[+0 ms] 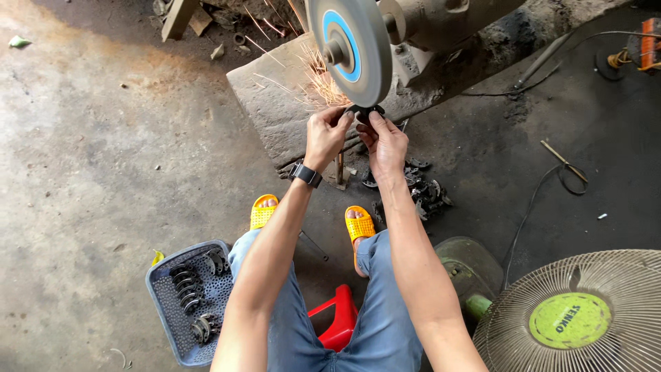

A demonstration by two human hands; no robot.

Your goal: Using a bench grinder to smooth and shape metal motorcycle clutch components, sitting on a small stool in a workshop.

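Both hands hold a small dark metal part [363, 111] against the lower rim of a spinning grey grinding wheel [351, 48] with a blue ring. My left hand [326, 133], with a black watch on its wrist, pinches the part's left side. My right hand [383, 140] pinches its right side. Orange sparks [313, 77] fly off to the left over the concrete block [275, 103] under the grinder. Most of the part is hidden by my fingers.
A blue-grey plastic basket [160, 296] with several dark curved metal parts sits at my left knee. A pile of similar parts [420, 189] lies by my right foot. A fan [571, 317] stands at lower right, a red stool [335, 318] under me, cables on the floor.
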